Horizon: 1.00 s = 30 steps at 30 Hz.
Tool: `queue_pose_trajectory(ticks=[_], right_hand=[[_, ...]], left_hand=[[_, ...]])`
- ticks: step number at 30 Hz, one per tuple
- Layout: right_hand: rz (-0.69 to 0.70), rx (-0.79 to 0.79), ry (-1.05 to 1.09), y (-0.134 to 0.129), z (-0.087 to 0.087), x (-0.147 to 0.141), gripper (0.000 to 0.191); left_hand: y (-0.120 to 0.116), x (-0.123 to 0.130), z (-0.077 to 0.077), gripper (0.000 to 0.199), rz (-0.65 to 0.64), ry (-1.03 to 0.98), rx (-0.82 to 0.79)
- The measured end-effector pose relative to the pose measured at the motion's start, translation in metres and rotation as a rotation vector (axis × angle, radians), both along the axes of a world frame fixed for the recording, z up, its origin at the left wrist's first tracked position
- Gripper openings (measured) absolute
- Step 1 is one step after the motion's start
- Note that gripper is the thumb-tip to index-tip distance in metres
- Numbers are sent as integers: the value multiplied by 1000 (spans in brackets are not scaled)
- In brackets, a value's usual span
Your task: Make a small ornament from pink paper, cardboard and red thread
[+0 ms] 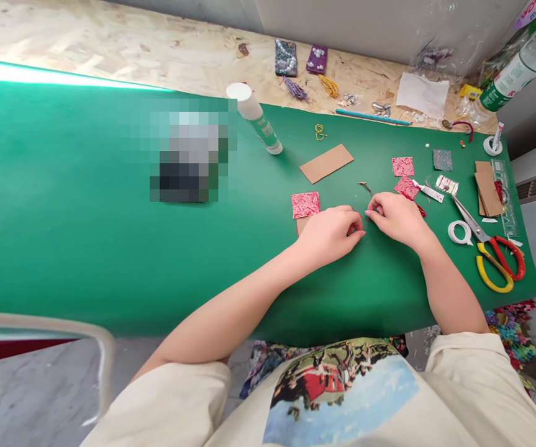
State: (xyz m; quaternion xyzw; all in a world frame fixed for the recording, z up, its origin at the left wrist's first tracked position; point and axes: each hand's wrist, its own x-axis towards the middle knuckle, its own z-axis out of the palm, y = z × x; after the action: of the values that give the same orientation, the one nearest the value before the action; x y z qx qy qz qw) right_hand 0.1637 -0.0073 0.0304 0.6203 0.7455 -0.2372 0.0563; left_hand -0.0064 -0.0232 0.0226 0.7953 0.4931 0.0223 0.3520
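Close together over the green mat [230, 261], my left hand [330, 233] and my right hand [398, 217] each pinch a thin dark red cord [366, 188]. One end of it sticks up between them with a small gold-coloured tip; the rest is mostly hidden by my fingers. Partly under my left hand lies a pink patterned fabric square [305, 203], with brown card [301, 225] showing below it. Beyond my right hand are another pink square [402, 166], a pink piece [405, 186] and a small white tube [430, 191].
Scissors [482, 239] with red and yellow handles lie right of a white tape roll [459, 233]. A cardboard strip [327, 163], a white capped bottle [264, 127] and a yellow cord loop [320, 131] are farther back. A blue pencil [372, 117] lies along the mat's back edge. One object [188, 155] is pixelated.
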Motion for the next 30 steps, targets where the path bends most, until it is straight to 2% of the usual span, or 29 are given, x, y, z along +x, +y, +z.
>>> queue_pose_trajectory(ticks=[4, 9, 13, 17, 21, 27, 30], right_hand=[[115, -52, 18, 0, 3, 7, 14], [164, -26, 24, 1, 4, 19, 13], [267, -65, 35, 2, 5, 21, 7], [396, -123, 67, 2, 8, 22, 18], [469, -195, 61, 3, 10, 28, 18], [535, -350, 150, 5, 9, 34, 16], [504, -307, 188, 5, 10, 35, 11]], left_hand=[[3, -3, 1, 17, 21, 21, 35], [6, -7, 4, 17, 55, 0, 33], [6, -9, 5, 17, 65, -13, 53], [8, -11, 5, 19, 99, -19, 84], [9, -11, 8, 17, 129, 6, 67], [7, -8, 7, 15, -25, 22, -15], [5, -8, 7, 19, -154, 42, -30]])
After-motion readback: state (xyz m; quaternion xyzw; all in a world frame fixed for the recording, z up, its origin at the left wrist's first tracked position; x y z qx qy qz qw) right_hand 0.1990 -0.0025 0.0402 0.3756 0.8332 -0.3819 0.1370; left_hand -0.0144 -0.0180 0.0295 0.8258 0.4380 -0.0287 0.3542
